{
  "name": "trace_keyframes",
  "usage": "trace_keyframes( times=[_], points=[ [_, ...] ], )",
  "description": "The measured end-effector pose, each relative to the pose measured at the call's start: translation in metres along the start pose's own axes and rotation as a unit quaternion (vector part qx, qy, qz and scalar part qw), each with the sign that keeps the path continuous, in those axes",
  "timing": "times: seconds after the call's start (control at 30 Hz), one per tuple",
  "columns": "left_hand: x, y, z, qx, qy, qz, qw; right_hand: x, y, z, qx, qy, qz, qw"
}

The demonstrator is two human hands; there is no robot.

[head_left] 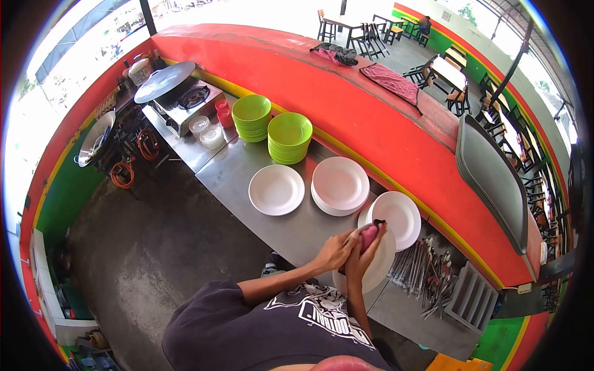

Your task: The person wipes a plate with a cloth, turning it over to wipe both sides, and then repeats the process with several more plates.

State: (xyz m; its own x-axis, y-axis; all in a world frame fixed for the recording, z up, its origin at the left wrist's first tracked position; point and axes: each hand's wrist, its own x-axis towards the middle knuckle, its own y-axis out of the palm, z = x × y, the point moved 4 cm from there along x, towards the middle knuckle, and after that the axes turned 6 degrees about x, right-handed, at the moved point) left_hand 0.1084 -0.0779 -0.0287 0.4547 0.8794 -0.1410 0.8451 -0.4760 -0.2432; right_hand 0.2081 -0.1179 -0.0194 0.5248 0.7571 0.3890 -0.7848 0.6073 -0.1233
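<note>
Both of my hands meet above a white plate at the counter's front edge. My left hand [338, 252] is closed, its fingers pressed around something small and dark that I cannot make out. My right hand [360, 260] is wrapped round a pink cloth [369, 236] with a dark end. Beneath them lies the white plate [378, 267], partly covered by my hands. Just behind stands a stack of white plates [399, 219]. Another white stack [340, 183] and a single-looking white plate [276, 190] are further left. Spoons and forks [421, 269] lie in a pile to the right.
Green bowls [251, 111] stand in two stacks on the metal counter [229, 179]. A stove [185, 105] with a large lid is at the far left. A grey cutlery tray [471, 300] sits at the right end. Grey trays [492, 179] rest on the red wall [278, 74].
</note>
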Motion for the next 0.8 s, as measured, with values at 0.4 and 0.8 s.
trace_keyframes(
  times=[0.4,0.8],
  points=[
    [0.0,-0.052,0.0,-0.045,0.015,-0.134,0.99,-0.015,-0.023,-0.024,-0.137,-0.033,0.097,0.985],
    [-0.013,-0.027,-0.012,0.005,0.009,-0.057,0.998,0.005,-0.007,-0.02,-0.194,-0.079,0.079,0.975]
  ],
)
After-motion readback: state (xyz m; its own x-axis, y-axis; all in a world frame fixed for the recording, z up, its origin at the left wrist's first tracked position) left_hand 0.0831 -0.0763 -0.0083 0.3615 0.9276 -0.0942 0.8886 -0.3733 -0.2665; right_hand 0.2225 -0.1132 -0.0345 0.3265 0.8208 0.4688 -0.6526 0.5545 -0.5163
